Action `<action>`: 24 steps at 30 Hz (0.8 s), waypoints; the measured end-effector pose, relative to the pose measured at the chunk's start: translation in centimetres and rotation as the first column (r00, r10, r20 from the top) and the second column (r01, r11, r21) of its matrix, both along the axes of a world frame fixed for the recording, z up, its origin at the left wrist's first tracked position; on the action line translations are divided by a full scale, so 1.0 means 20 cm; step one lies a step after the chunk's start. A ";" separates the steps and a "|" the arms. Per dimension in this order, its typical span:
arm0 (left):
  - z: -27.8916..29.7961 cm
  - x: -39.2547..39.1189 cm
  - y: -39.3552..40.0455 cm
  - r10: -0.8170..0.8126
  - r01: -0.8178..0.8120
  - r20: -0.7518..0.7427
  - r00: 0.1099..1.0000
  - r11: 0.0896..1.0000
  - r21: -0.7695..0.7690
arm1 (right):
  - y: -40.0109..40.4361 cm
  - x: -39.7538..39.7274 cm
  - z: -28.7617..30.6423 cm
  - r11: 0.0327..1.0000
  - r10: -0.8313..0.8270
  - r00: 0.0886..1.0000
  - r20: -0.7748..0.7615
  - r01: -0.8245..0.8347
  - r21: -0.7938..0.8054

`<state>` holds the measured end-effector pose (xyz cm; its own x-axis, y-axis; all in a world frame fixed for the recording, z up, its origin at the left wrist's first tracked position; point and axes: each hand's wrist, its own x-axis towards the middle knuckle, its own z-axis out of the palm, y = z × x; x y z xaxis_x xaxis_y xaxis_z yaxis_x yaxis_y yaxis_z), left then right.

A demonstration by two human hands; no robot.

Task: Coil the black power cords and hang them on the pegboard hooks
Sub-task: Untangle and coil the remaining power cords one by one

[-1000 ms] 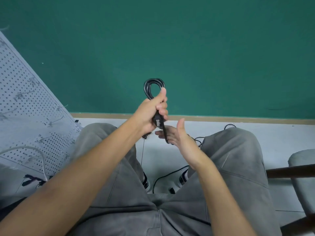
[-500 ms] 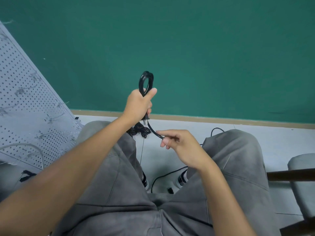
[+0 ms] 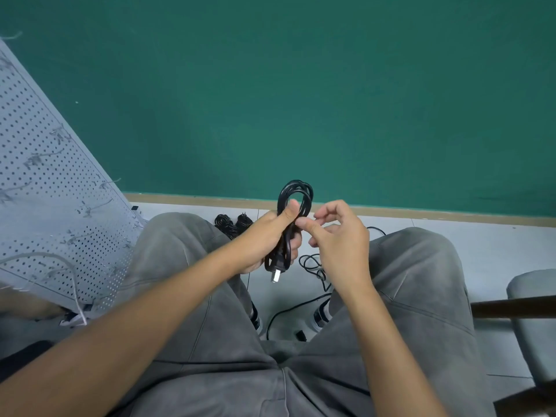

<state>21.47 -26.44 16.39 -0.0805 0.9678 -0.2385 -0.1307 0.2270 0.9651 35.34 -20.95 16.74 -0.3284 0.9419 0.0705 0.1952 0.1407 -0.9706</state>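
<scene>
My left hand (image 3: 264,236) grips a coiled black power cord (image 3: 296,194) round its middle, above my knees. The coil's loop stands up past my thumb and its plug end (image 3: 275,273) hangs below my fist. My right hand (image 3: 337,236) is just right of the coil with fingers loosely curled and holds nothing; its index fingertip touches the coil by my left thumb. The grey pegboard (image 3: 45,206) leans at the left, with small hooks on it.
Two more coiled black cords (image 3: 231,225) lie on the floor past my left knee. A loose thin black cord (image 3: 314,266) trails between my feet. A white cable (image 3: 72,281) hangs by the pegboard. A grey chair (image 3: 532,299) stands right. A green wall fills the back.
My left hand brought the coil down and to the right. My right hand let go of the cord's tail and rose beside the coil; the plug end now hangs below my left fist.
</scene>
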 end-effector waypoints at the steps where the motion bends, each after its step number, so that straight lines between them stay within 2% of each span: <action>1: 0.01 0.00 0.00 -0.023 0.022 0.072 0.997 1.000 0.008 | 0.00 0.00 0.00 1.000 -0.015 1.000 0.013 0.015 -0.002; 4: 0.03 -0.03 -0.01 -0.110 0.104 0.148 0.983 0.993 0.046 | 0.02 0.00 -0.01 0.996 0.031 0.997 -0.071 -0.037 -0.085; 7: 0.07 -0.09 -0.01 -0.095 0.086 0.199 0.975 0.995 0.057 | 0.04 0.03 -0.04 0.983 0.125 0.981 -0.150 -0.144 -0.116; 12: 0.10 -0.19 0.01 -0.011 -0.004 0.209 0.978 0.997 0.071 | 0.07 0.05 -0.10 0.970 0.227 0.972 0.067 -0.219 -0.106; 15: 0.08 -0.18 0.02 0.048 -0.051 0.134 0.990 0.998 0.021 | 0.05 0.05 -0.11 0.947 0.285 0.949 0.134 -0.256 -0.195; 19: 0.02 -0.17 0.02 0.145 -0.144 0.028 0.989 0.988 -0.049 | 0.03 0.05 -0.08 0.930 0.234 0.970 -0.073 -0.245 -0.273; 21: -0.02 -0.16 0.01 0.101 -0.103 -0.029 0.994 0.992 -0.079 | 0.03 0.04 -0.05 0.939 0.191 0.969 -0.157 -0.227 -0.260; 24: -0.06 -0.12 0.01 -0.005 0.001 -0.038 0.999 0.996 -0.090 | 0.03 0.03 0.00 0.952 0.139 0.963 -0.229 -0.194 -0.236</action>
